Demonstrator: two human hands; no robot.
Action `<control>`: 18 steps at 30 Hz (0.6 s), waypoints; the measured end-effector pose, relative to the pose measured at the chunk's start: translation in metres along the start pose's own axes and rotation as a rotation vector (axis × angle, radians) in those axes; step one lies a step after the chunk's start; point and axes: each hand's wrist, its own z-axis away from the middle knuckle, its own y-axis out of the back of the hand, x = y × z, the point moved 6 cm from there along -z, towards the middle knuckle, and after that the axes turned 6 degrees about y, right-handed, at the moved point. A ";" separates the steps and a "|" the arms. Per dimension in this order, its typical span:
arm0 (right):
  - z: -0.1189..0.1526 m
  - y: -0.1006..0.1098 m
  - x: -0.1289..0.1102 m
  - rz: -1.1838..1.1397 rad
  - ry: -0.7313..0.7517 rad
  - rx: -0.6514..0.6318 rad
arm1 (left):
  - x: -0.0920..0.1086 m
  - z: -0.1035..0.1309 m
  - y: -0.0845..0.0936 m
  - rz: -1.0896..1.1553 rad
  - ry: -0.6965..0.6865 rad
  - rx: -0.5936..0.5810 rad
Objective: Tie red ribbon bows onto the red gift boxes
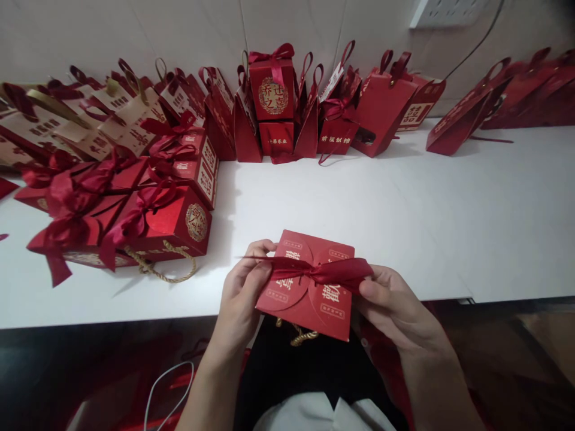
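Red box [309,293] held over the near edge of the white table [404,197], top face up, gold characters on its curved flaps. Across the top, a dark red ribbon [321,272], drawn out to both sides, knotted near the middle. Left hand [242,293] at the left edge of the box, fingers curled around it, thumb and forefinger pinched on the thin left end of the ribbon. Right hand [395,305] at the right edge, thumb pressed on the wide right end of the ribbon, fingers below the box and out of sight. Both grips closed: box and ribbon clamped between the two hands. Gold cord [299,335] hanging under the box, just above the dark lap.

To the left on the table, a cluster of finished boxes [135,209] lying on their sides, ribbon bows facing forward, one with a gold rope handle [162,269] trailing on the tabletop. Along the back wall, a row of red bags [381,102] leaning together, with a tall box [272,96] stacked on another in the middle. Further left, beige bags [90,120] with dark red handles. White cable [166,383] below the table edge, near the left forearm.
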 end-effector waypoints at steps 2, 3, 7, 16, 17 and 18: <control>-0.002 -0.002 0.001 -0.042 -0.016 -0.042 | 0.003 -0.001 -0.002 -0.026 -0.053 -0.035; -0.002 -0.002 0.002 -0.052 -0.024 -0.055 | 0.004 -0.002 -0.002 -0.045 -0.066 -0.053; 0.001 0.008 -0.002 0.077 0.023 0.003 | 0.012 0.002 0.002 -0.213 -0.057 -0.101; 0.008 0.008 -0.044 0.546 0.357 0.073 | 0.056 -0.003 -0.011 -0.609 -0.154 -0.353; 0.006 0.006 -0.049 0.592 0.390 0.080 | 0.057 -0.008 -0.013 -0.617 -0.150 -0.391; 0.004 0.005 -0.053 0.632 0.405 0.082 | 0.058 -0.013 -0.015 -0.615 -0.144 -0.422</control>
